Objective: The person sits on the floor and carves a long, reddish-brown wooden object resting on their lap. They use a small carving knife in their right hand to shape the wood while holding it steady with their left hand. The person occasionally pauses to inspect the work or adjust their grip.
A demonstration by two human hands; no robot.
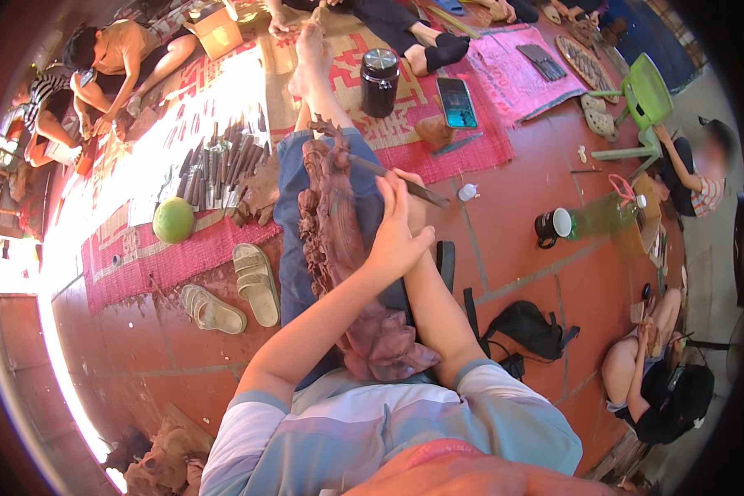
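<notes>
Carving (pixel 332 223) lies along outstretched leg for support; left hand (pixel 393 240) fingers wrap chisel (pixel 397 178), right hand hidden, can't tell.

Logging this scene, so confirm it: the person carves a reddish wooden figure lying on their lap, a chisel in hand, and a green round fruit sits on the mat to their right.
Not quite: the green round fruit sits to their left, by the sandals, per the head view. The wooden figure and chisel are right.

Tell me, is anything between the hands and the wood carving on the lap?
Nothing visible is. The hands are clasped together right over the reddish wood carving lying along the legs, and they hold a long chisel whose tip already meets the carving's upper part.
</notes>
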